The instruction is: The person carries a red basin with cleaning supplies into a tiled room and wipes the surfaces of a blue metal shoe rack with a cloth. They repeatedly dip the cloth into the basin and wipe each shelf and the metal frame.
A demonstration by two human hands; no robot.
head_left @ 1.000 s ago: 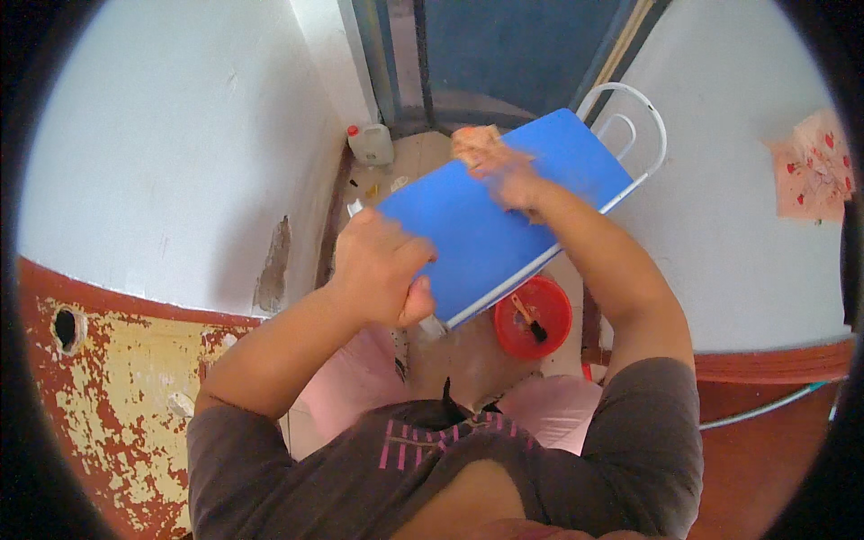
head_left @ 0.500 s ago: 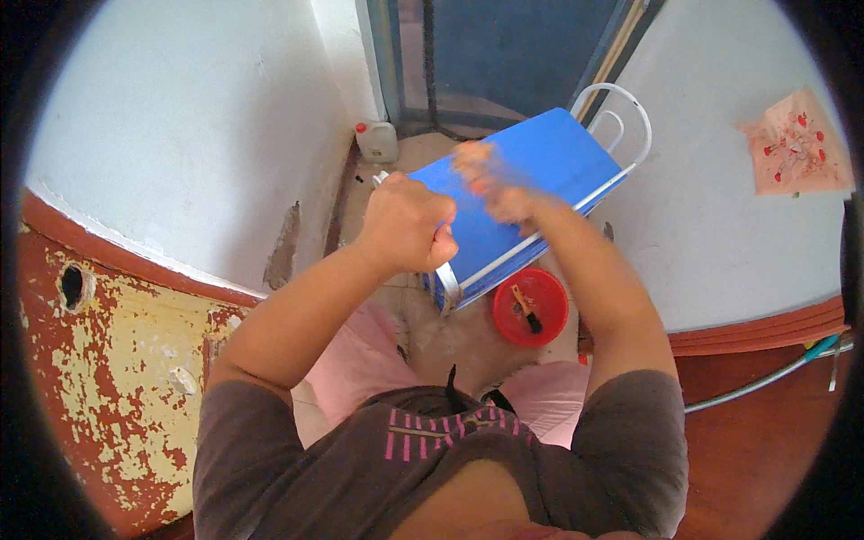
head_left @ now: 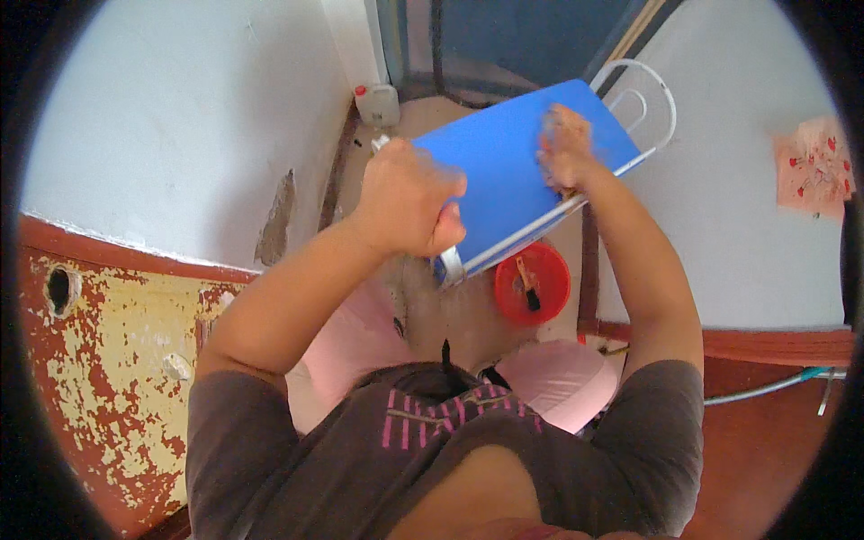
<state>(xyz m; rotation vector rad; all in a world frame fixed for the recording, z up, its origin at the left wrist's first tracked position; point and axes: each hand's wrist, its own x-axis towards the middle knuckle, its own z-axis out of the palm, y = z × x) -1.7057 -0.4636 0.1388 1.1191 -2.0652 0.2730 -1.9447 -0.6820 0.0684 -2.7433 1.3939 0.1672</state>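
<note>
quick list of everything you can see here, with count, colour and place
board: 1, blue, centre
tube frame: 1, white, around the board
cloth: 1, orange-tan, blurred, at the right hand
basin: 1, red, floor below the board
brush: 1, black bristles, light handle, in the basin
jug: 1, whitish, red cap, by left wall
door: 1, dark blue-grey, top
walls: 2, whitish, both sides
sheet: 1, pink with red marks, right wall
peeling surface: 1, yellow and red-brown, lower left
hose: 1, grey, lower right
floor: 1, pale, centre
shirt: 1, dark grey, bottom
trousers: 1, pink, bottom
left hand: 1, bare, board's left end
right hand: 1, bare, over the board
</note>
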